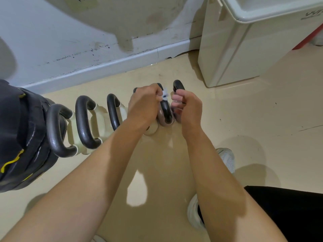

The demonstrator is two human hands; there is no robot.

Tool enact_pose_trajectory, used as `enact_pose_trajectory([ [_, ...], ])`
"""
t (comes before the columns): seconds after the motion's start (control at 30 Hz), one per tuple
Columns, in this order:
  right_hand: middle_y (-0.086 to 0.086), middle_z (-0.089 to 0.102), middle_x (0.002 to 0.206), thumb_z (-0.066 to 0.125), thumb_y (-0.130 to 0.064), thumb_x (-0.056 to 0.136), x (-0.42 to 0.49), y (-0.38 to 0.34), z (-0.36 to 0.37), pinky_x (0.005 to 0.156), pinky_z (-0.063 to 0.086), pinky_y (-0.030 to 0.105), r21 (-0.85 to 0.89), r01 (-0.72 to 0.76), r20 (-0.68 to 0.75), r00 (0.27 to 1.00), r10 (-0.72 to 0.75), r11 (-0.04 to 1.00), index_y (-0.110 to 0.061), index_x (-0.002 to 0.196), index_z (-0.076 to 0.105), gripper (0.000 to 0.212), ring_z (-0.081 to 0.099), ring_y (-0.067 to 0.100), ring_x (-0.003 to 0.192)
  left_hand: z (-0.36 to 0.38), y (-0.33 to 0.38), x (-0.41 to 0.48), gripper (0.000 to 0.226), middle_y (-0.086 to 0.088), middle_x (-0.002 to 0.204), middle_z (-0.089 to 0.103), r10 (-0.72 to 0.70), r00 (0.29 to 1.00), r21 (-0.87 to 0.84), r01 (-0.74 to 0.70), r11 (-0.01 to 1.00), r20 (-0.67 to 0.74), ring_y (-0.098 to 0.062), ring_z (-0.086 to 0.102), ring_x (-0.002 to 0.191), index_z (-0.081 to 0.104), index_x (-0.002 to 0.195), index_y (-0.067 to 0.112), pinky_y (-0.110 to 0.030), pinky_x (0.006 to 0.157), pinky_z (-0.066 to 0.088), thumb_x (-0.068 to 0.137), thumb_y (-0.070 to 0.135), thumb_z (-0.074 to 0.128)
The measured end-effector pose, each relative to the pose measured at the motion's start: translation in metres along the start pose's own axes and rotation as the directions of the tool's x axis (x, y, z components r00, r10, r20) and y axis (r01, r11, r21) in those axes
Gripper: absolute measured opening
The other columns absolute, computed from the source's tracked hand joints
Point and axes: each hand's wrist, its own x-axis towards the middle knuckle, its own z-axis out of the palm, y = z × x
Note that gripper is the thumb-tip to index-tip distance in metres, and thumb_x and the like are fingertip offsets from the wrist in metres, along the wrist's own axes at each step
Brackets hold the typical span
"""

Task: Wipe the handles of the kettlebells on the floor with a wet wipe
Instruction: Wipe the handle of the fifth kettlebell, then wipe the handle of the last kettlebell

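The left hand (143, 103) pinches a small, limp wet wipe (164, 95) at a kettlebell handle (166, 110) in the floor row; the right hand (186, 103) curls around the rightmost handle (178, 85). Handles look rigid and glossy, probably slippery when wet.

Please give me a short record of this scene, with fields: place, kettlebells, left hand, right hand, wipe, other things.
place: beige floor beside a grey wall
kettlebells: a row with black handles; the handle being wiped lies between the hands
left hand: closed, pinching the wet wipe
right hand: curled on the rightmost handle
wet wipe: small, white, bunched at the fingers
other things: dark bag at left, white cabinet, white shoe
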Motion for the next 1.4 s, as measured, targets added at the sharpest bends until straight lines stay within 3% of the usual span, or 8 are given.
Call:
enact_pose_trajectory([
  [0.2,-0.006,0.055,0.140,0.052,-0.016,0.078,-0.007,-0.025,0.003,0.108,0.040,0.032,-0.493,0.343,0.342,0.921,-0.185,0.799,-0.027,0.125,0.069,0.052,0.047,0.017,0.134,-0.064,0.037,-0.002,0.017,-0.001,0.077,0.066,0.091,0.982,-0.465,-0.003,0.885,0.167,-0.010,0.057,0.070,0.066,0.101,0.023,-0.019,0.064,0.045,0.089,0.012,0.060],
  [0.3,-0.004,0.067,0.088,0.059,-0.011,0.089,-0.009,-0.047,-0.001,0.079,0.047,0.019,-0.411,0.395,0.394,0.890,-0.231,0.822,-0.011,0.087,0.069,0.011,0.063,0.007,0.087,-0.085,0.050,0.005,0.019,0.001,0.072,0.064,0.039,0.989,-0.654,0.066,0.753,0.145,-0.011,0.060,0.073,0.065,0.097,0.020,-0.023,0.069,0.048,0.084,0.009,0.058],
  [0.47,-0.007,0.065,0.061,0.067,-0.019,0.095,-0.004,-0.075,-0.034,0.077,0.051,0.030,-0.356,0.408,0.292,0.903,-0.314,0.841,-0.014,0.076,0.065,0.020,0.065,0.018,0.072,-0.090,0.049,0.017,0.016,0.001,0.075,0.055,-0.083,0.984,-0.787,0.177,0.591,0.159,-0.016,0.060,0.060,0.063,0.105,0.015,-0.029,0.064,0.053,0.095,0.006,0.055],
  [0.73,-0.001,0.058,0.067,0.062,-0.013,0.095,0.027,-0.064,-0.065,0.051,0.042,0.024,-0.280,0.200,-0.100,0.967,-0.235,0.939,-0.016,0.085,0.065,0.011,0.051,0.012,0.047,-0.031,0.036,0.030,0.014,0.002,0.078,0.066,-0.139,0.963,-0.541,0.247,0.804,0.232,-0.012,0.057,0.056,0.070,0.102,0.019,-0.029,0.059,0.054,0.090,0.012,0.068],
  [0.97,0.004,0.066,0.092,0.053,-0.013,0.095,0.052,-0.031,-0.070,0.057,0.045,0.026,-0.076,-0.068,-0.210,0.976,0.050,0.995,-0.018,0.100,0.064,0.013,0.059,0.018,0.068,0.031,0.041,0.040,0.019,-0.007,0.099,0.072,-0.221,0.939,-0.223,0.282,0.933,0.264,-0.023,0.068,0.093,0.075,0.094,0.012,-0.029,0.081,0.056,0.090,0.003,0.059],
  [1.13,-0.002,0.073,0.083,0.048,-0.035,0.103,0.064,-0.014,-0.059,0.076,0.049,0.027,-0.147,-0.158,-0.177,0.975,0.131,0.976,-0.013,0.098,0.072,0.032,0.065,0.017,0.076,0.049,0.047,0.041,0.022,-0.008,0.090,0.061,-0.303,0.879,-0.135,0.373,0.918,0.369,-0.020,0.055,0.074,0.062,0.110,0.001,-0.026,0.062,0.040,0.097,0.009,0.047],
  [1.23,-0.001,0.072,0.079,0.042,-0.047,0.106,0.064,-0.008,-0.048,0.070,0.051,0.026,-0.149,-0.186,-0.075,0.981,0.177,0.971,-0.007,0.111,0.072,0.050,0.067,0.013,0.072,0.052,0.050,0.040,0.017,-0.011,0.076,0.058,-0.395,0.791,-0.248,0.546,0.800,0.467,-0.021,0.055,0.063,0.056,0.098,-0.001,-0.027,0.055,0.039,0.097,0.012,0.044],
  [1.4,0.017,0.067,0.093,0.031,-0.062,0.104,0.066,-0.013,-0.034,0.089,0.053,0.037,-0.243,-0.221,0.043,0.970,0.238,0.945,-0.004,0.103,0.073,0.071,0.064,0.028,0.085,0.057,0.049,0.034,0.021,-0.020,0.106,0.071,-0.453,0.625,-0.480,0.780,0.401,0.637,-0.036,0.069,0.099,0.062,0.088,0.008,-0.044,0.093,0.056,0.099,0.018,0.048],
])
